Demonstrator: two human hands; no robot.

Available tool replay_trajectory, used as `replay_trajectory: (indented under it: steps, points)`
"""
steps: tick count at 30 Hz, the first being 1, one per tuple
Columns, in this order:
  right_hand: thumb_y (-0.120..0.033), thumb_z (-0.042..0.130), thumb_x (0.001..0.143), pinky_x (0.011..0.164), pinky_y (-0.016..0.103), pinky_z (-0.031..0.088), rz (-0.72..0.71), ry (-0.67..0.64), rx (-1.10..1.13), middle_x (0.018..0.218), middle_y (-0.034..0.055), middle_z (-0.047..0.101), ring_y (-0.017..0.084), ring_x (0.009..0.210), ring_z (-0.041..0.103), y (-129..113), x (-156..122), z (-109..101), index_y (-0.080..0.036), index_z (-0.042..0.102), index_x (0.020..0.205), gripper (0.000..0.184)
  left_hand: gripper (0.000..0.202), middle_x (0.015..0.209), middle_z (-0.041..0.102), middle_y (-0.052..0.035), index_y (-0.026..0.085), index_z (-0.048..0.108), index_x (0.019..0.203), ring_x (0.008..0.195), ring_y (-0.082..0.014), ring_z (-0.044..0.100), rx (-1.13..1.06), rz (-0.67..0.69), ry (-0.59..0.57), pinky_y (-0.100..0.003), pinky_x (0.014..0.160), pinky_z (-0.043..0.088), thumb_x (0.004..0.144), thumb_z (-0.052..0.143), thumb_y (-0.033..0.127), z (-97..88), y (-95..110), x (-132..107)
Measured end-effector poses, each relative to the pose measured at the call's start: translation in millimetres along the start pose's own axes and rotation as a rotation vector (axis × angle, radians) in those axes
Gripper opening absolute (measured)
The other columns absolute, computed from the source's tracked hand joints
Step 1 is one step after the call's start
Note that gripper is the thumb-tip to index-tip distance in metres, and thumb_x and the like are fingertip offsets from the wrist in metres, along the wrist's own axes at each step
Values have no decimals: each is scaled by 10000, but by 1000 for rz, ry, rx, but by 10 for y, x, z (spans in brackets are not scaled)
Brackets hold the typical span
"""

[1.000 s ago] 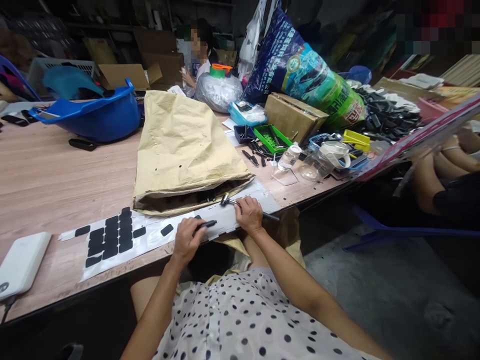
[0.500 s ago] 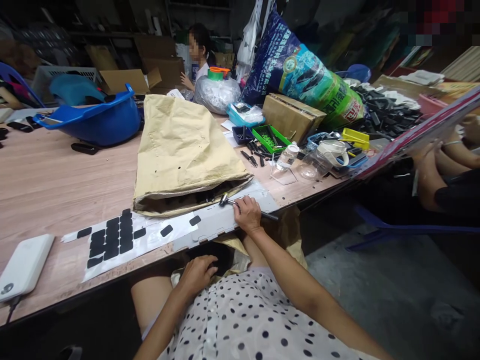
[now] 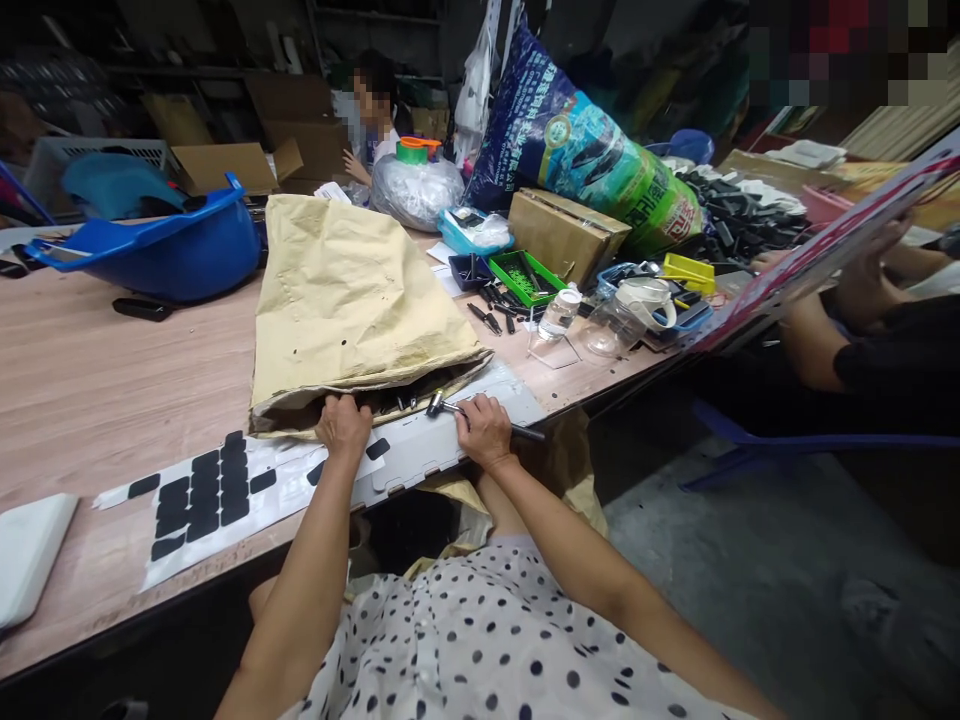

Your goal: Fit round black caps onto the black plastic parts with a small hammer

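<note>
My right hand [image 3: 484, 430] is closed round the handle of a small metal hammer [image 3: 436, 404], whose head rests on a grey plate [image 3: 420, 452] at the table's near edge. My left hand [image 3: 343, 424] is at the open mouth of a large brown paper sack [image 3: 352, 295], fingers curled over its lower lip; whether they hold anything is hidden. Dark parts show inside the sack's mouth. Left of my hands lies a white backing sheet with several black pads [image 3: 206, 490].
A blue basin [image 3: 161, 250] stands at the back left, a white device [image 3: 30, 555] at the near left. Right of the sack are a green tray [image 3: 523, 277], a cardboard box [image 3: 566, 235], a printed bag [image 3: 592, 150] and black parts. Another person's arm [image 3: 840, 330] is at right; someone sits behind.
My left hand dropped from the plate to my lap with a black part, then rose to the sack's mouth. My right hand stayed on the hammer.
</note>
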State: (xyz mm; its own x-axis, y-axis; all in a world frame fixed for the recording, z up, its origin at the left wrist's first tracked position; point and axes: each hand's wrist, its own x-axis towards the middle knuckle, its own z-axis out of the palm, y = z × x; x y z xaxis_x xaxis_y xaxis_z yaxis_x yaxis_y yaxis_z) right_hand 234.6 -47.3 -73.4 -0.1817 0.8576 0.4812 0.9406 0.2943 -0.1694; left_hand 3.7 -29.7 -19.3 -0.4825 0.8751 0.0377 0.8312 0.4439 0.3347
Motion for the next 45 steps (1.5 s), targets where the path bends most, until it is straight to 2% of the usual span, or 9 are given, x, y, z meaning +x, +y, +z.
replay_trajectory:
  steps: [4, 9, 12, 16, 20, 25, 30, 34, 45]
  points:
    - [-276, 576, 915, 753, 327, 335, 9, 12, 19, 917, 74, 596, 245, 874, 454, -6, -9, -11, -226, 714, 1035, 189, 155, 1000, 640, -161, 176, 705, 878, 1018, -364, 626, -25, 48, 40, -453, 790, 512, 830, 578, 249, -27, -112, -88]
    - [-261, 560, 933, 754, 327, 339, 23, -12, 45, 927, 78, 611, 245, 877, 461, 2, -8, -22, -229, 716, 1067, 209, 184, 943, 676, -95, 222, 716, 960, 911, -291, 596, -196, 370, 210, -404, 801, 467, 867, 581, 305, 26, -334, -449]
    - [-256, 546, 952, 752, 326, 348, 29, -53, 48, 928, 80, 616, 241, 878, 474, 28, 16, -51, -233, 724, 1043, 202, 159, 950, 701, -71, 244, 726, 956, 921, -271, 592, -257, 501, 127, -383, 815, 445, 867, 610, 307, 127, -347, -645]
    - [-249, 515, 977, 766, 322, 395, 37, -63, 85, 939, 85, 633, 235, 886, 521, 18, 28, -136, -223, 725, 1096, 242, 144, 939, 708, -53, 256, 747, 952, 933, -262, 588, -277, 460, -26, -369, 822, 441, 835, 666, 283, 217, -318, -680]
    - [-216, 425, 1014, 830, 290, 459, 34, -20, 240, 988, 78, 656, 211, 936, 588, -142, -48, -248, -227, 706, 1174, 324, 182, 931, 698, -35, 285, 764, 983, 959, -259, 579, -302, 426, -87, -369, 843, 438, 816, 694, 274, 218, -326, -619]
    - [-233, 441, 1014, 829, 253, 501, -14, -68, 405, 985, 47, 690, 177, 936, 645, -423, -177, -397, -251, 699, 1209, 324, 186, 930, 702, -32, 295, 777, 974, 960, -256, 580, -314, 385, -99, -371, 843, 437, 804, 708, 263, 213, -301, -626]
    - [-242, 440, 1025, 761, 231, 486, -104, -95, 352, 939, 46, 680, 166, 876, 642, -575, -254, -476, -251, 700, 1221, 326, 158, 946, 708, -34, 287, 775, 934, 948, -257, 586, -326, 364, -109, -382, 851, 445, 785, 731, 263, 209, -266, -634]
    - [-239, 467, 1016, 703, 227, 455, -154, -133, 255, 878, 41, 659, 166, 824, 617, -603, -273, -454, -260, 713, 1192, 303, 122, 921, 702, -32, 286, 773, 886, 939, -256, 587, -335, 354, -102, -382, 845, 450, 778, 732, 247, 205, -250, -640]
    - [-220, 482, 999, 714, 237, 452, -108, -94, 224, 878, 39, 648, 172, 826, 611, -506, -271, -389, -277, 718, 1184, 306, 159, 930, 715, -24, 299, 775, 910, 952, -261, 587, -335, 354, -94, -386, 852, 441, 776, 718, 235, 216, -241, -646]
